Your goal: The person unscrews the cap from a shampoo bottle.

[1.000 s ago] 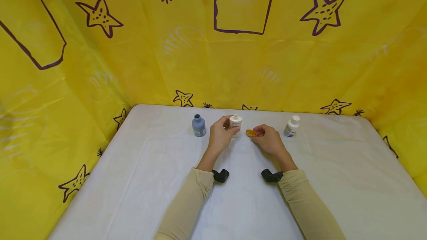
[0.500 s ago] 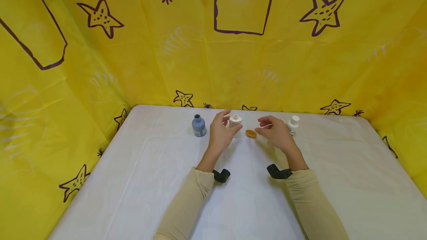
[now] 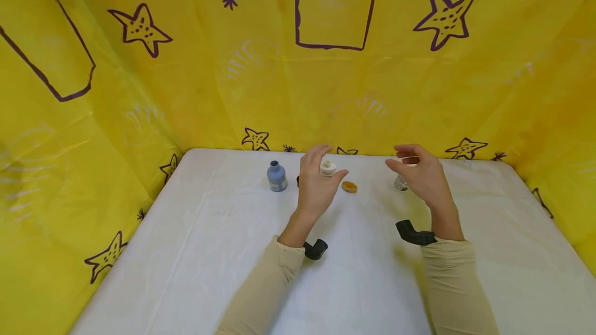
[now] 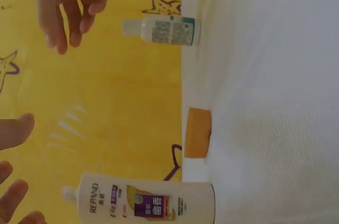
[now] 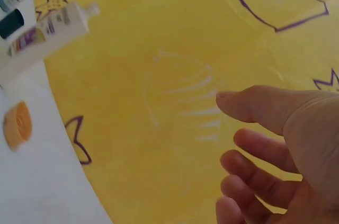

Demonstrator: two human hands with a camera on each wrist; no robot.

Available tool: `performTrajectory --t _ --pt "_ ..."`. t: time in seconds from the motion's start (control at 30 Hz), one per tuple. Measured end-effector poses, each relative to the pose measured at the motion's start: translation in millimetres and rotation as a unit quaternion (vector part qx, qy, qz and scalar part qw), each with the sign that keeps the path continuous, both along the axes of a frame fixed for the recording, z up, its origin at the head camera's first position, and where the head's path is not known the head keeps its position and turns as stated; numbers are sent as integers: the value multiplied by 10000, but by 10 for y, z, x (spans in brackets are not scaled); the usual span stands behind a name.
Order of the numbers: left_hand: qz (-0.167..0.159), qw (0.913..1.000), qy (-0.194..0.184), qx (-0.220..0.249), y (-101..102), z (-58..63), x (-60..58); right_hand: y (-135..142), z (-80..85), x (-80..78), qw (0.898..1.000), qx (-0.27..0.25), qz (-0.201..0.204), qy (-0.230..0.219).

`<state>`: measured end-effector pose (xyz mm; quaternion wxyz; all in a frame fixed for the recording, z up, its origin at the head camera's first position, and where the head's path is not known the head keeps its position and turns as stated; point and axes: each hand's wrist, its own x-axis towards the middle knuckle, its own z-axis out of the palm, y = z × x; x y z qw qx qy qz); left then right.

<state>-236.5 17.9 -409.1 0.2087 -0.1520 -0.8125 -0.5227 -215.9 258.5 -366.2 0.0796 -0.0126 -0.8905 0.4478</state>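
Observation:
My left hand point(image 3: 317, 187) is raised in front of the white pump-neck bottle point(image 4: 145, 203), fingers spread and holding nothing. That bottle stands upright with its cap off, partly hidden by the hand in the head view. An orange cap point(image 3: 349, 187) lies on the table just right of it. Farther right, my right hand point(image 3: 426, 177) hovers with thumb and fingers apart, in front of a small white capped bottle point(image 4: 170, 30). The left wrist view shows a gap between that hand and the small bottle. An uncapped blue bottle point(image 3: 277, 178) stands left of my left hand.
A dark cap point(image 5: 11, 24) sits near the blue and white bottles, mostly behind my left hand in the head view. The white-covered table point(image 3: 195, 252) ends at a yellow curtain point(image 3: 261, 92) with starfish drawings at the back and sides.
My right hand let go of the orange cap, leaving it on the table, and moved right and up. My left hand released the white bottle and lifted slightly off it.

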Motion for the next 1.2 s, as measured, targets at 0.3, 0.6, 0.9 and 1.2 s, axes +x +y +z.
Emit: performTrajectory --t 0.3,0.6,0.9,1.2 --pt "-579 9972 442 -145 381 80 -2 304 -81 -46 9991 170 -353 130" --pt "-1286 9879 -666 -552 882 -13 -165 450 -176 -108 9990 261 -357 -100" --pt "-1382 9733 -1686 -723 1189 -171 -338 519 -217 -134 9986 257 -271 -364" --pt "-1382 9663 -2087 -603 1355 -298 -454 483 -292 -202 9969 539 -184 -537"
